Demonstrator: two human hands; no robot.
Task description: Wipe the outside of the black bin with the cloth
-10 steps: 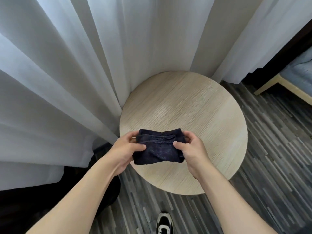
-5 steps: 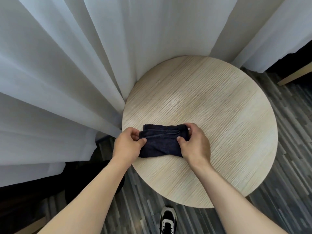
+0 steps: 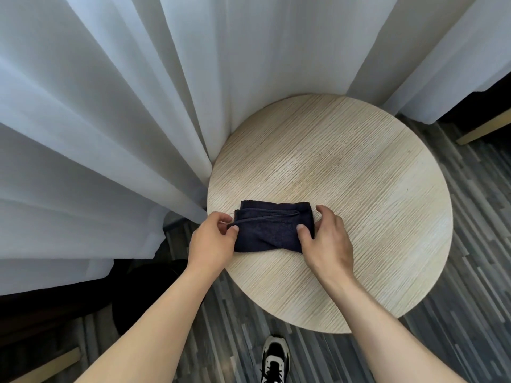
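Note:
A dark navy cloth point(image 3: 272, 228), folded into a small rectangle, lies on the near left part of a round light-wood table point(image 3: 359, 189). My left hand point(image 3: 213, 241) pinches the cloth's left edge between thumb and fingers. At the cloth's right end, my right hand point(image 3: 326, 241) has its thumb on top and its fingers curled around the edge. A dark round shape point(image 3: 138, 308), possibly the black bin, stands on the floor to the lower left. My left forearm hides most of it.
White curtains point(image 3: 138, 106) hang behind and to the left of the table and touch its rim. The floor point(image 3: 456, 327) is grey striped planks. My shoe point(image 3: 275, 357) is under the table's near edge. A wooden furniture leg point(image 3: 484, 131) shows at the far right.
The cloth has come down from just above the table's near edge to lie flat on it. Both hands stayed at its ends, and the right fingers have loosened a little.

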